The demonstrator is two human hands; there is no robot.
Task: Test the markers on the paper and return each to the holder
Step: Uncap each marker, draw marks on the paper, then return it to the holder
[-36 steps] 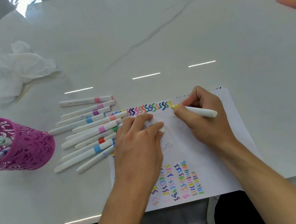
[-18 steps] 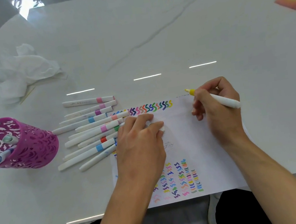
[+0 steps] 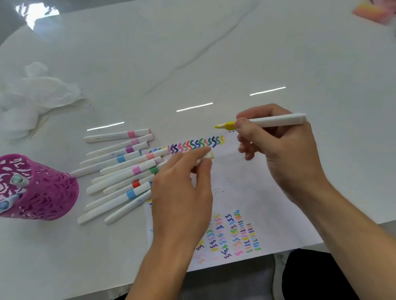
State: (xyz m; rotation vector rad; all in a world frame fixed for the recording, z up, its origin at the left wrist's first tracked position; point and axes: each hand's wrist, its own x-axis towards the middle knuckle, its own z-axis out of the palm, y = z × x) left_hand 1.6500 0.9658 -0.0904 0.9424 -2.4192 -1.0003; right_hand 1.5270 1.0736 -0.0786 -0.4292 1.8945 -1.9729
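My right hand grips an uncapped yellow marker. It is held level above the top edge of the paper, with its tip pointing left. My left hand rests on the paper and pinches the marker's white cap between thumb and forefinger. Rows of coloured zigzag marks run along the paper's top and near its bottom edge. Several capped white markers lie in a loose pile left of the paper. At the far left stands the purple cut-out holder with two or three markers inside.
A crumpled white tissue lies at the back left of the white marble table. Pink cloth and an orange-pink pad sit at the far right corner. The paper overhangs the table's near edge.
My right hand lifted the yellow marker off the zigzag row and carried it right and away from me. My left hand stayed on the paper with the cap.
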